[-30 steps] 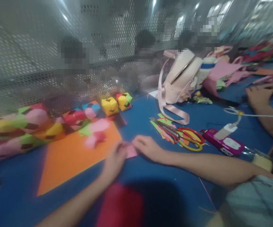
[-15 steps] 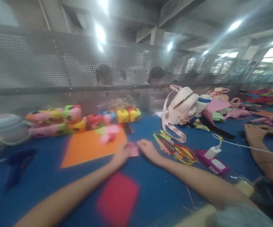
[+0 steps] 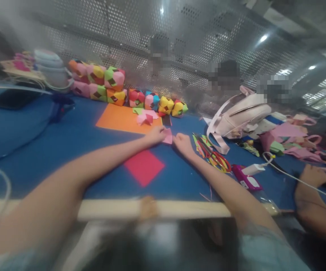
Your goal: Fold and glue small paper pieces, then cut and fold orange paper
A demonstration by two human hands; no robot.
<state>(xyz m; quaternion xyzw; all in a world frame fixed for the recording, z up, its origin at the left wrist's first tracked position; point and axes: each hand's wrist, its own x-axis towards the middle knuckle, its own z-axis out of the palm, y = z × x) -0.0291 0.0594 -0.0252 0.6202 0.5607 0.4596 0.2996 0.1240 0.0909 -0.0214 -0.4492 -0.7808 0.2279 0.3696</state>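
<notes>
My left hand point(image 3: 155, 135) pinches a small piece of pink paper point(image 3: 167, 136) above the blue tabletop. Just right of that paper is my right hand point(image 3: 183, 143), its fingers curled in; what they grip, if anything, is hidden. Nearer to me a red square of paper point(image 3: 144, 168) lies flat, turned like a diamond. Beyond my hands sits an orange sheet point(image 3: 120, 119) with a folded pink paper piece point(image 3: 145, 118) on it. Scissors point(image 3: 218, 160) with red and yellow handles rest over coloured paper strips to the right of my right hand.
Woven paper balls point(image 3: 114, 78) line the back of the table before a perforated metal screen point(image 3: 134, 52). A pale backpack point(image 3: 241, 113), a purple packet point(image 3: 246, 177) and a white cable stand right. A co-worker's hand point(image 3: 313, 176) is far right. The table's pale edge point(image 3: 109, 209) runs nearest me.
The view has tilted downward and leaned, bringing the table's near edge into sight. Both my hands stay close together at the pink paper, with little visible change in grip.
</notes>
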